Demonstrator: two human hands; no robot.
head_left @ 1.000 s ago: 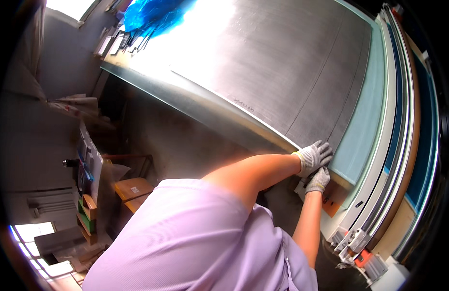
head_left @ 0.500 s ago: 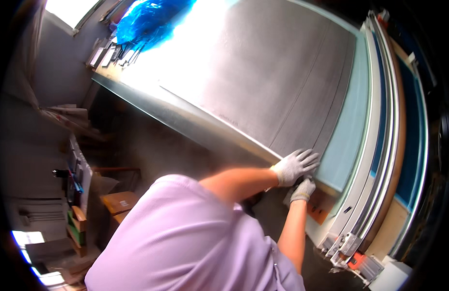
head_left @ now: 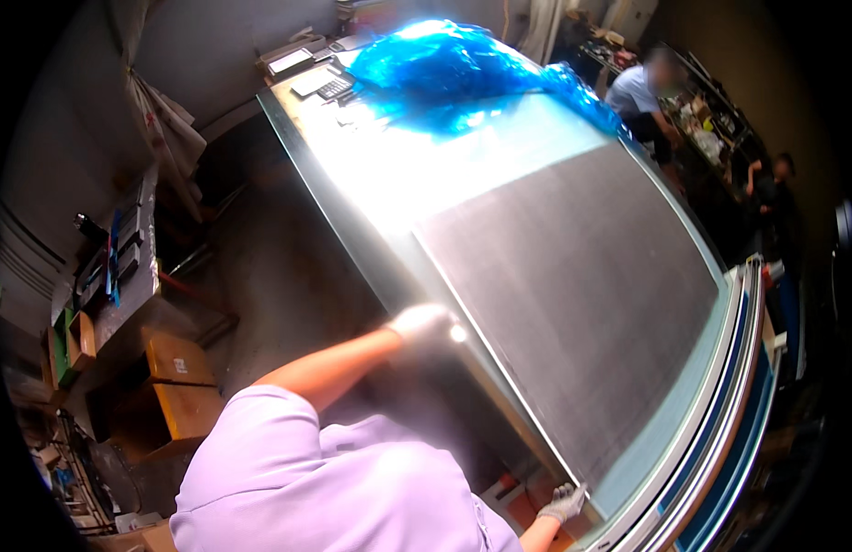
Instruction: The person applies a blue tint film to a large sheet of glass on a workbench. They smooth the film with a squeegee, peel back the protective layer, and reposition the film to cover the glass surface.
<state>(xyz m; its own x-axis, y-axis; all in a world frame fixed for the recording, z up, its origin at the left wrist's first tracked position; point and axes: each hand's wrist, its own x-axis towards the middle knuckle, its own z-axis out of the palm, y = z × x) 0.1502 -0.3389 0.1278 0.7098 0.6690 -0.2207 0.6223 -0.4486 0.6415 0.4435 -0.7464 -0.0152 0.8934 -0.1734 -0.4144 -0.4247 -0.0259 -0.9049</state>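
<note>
A large dark grey sheet (head_left: pixel 582 304) lies flat on a pale blue-green table top (head_left: pixel 559 138), its pale long edge running along the near side. My right hand (head_left: pixel 564 504), in a whitish knit glove, is at the sheet's near right corner, its fingers closed at the edge; how deep the grip goes is hidden. My left hand (head_left: pixel 421 322), gloved too, is off to the left beside the table's long edge. Motion smears it, so its fingers and anything in them cannot be made out.
Crumpled blue plastic film (head_left: pixel 444 74) lies at the table's far end, with a calculator (head_left: pixel 335 87) beside it. Long rails (head_left: pixel 720 405) border the right side. A side table (head_left: pixel 132 276) and cardboard boxes (head_left: pixel 182 396) stand left. A person (head_left: pixel 639 97) is beyond the table.
My left hand has left the sheet's right corner and moved far left along the table edge. My right hand stays near that corner. The view has swung, bringing people into sight at the far right.
</note>
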